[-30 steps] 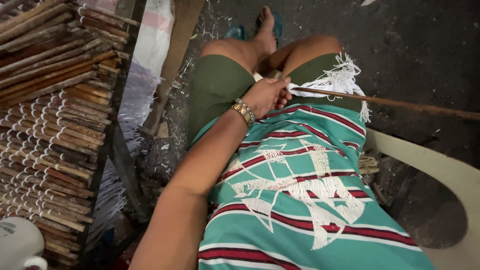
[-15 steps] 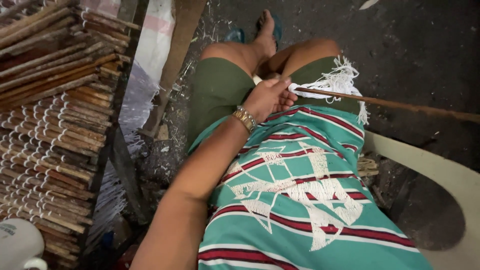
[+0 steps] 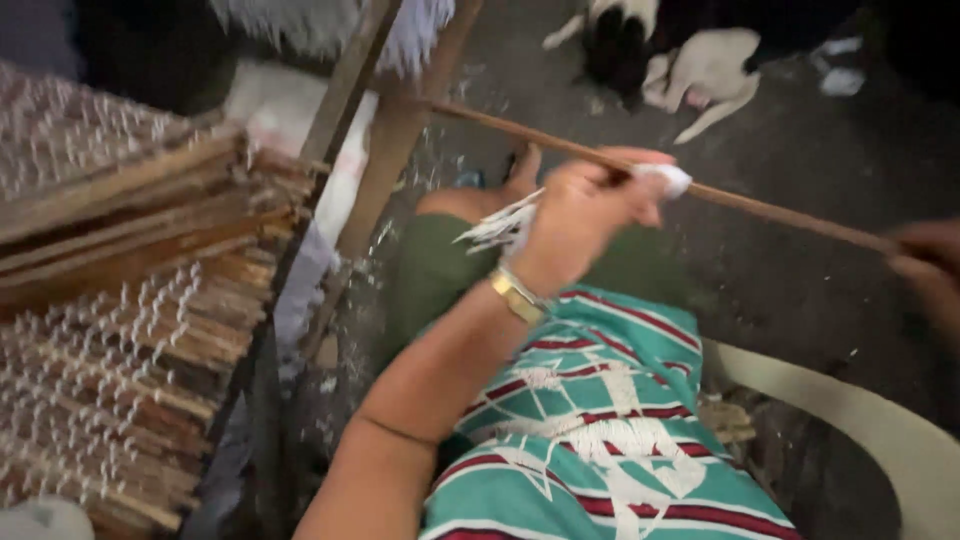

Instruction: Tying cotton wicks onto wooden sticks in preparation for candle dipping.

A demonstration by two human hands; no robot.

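Forearm first: the left arm runs up from the near edge, bare, bent slightly at the wrist where a gold wristwatch (image 3: 517,296) sits, over a teal shirt with red and white stripes (image 3: 600,440). The left hand (image 3: 585,215) is raised above the lap, palm side turned away, its fingers (image 3: 640,165) clenched round a long thin brown stick (image 3: 770,208). A small wad of white fibre (image 3: 668,178) is pinched against the stick at the fingertips, and a fringe of white strands (image 3: 497,228) hangs out from the heel of the hand on the left.

The stick slants from far left down to near right, crossing above green shorts (image 3: 435,275). At its right end the right hand (image 3: 925,265) shows only in part at the frame edge, blurred; it touches the stick, but whether its fingers are closed on it cannot be told.

Near right, the pale arm of a plastic chair (image 3: 860,420) curves just beside the hip. To the left a stack of finished sticks wound with white fibre (image 3: 120,380) fills the side, well apart from the hand, with a slanted wooden post (image 3: 385,170) between. Beyond the knees lies bare dark floor (image 3: 800,130), open under the stick; a foot (image 3: 525,170) rests there, and farther off a black and white animal (image 3: 670,50) lies on the ground.
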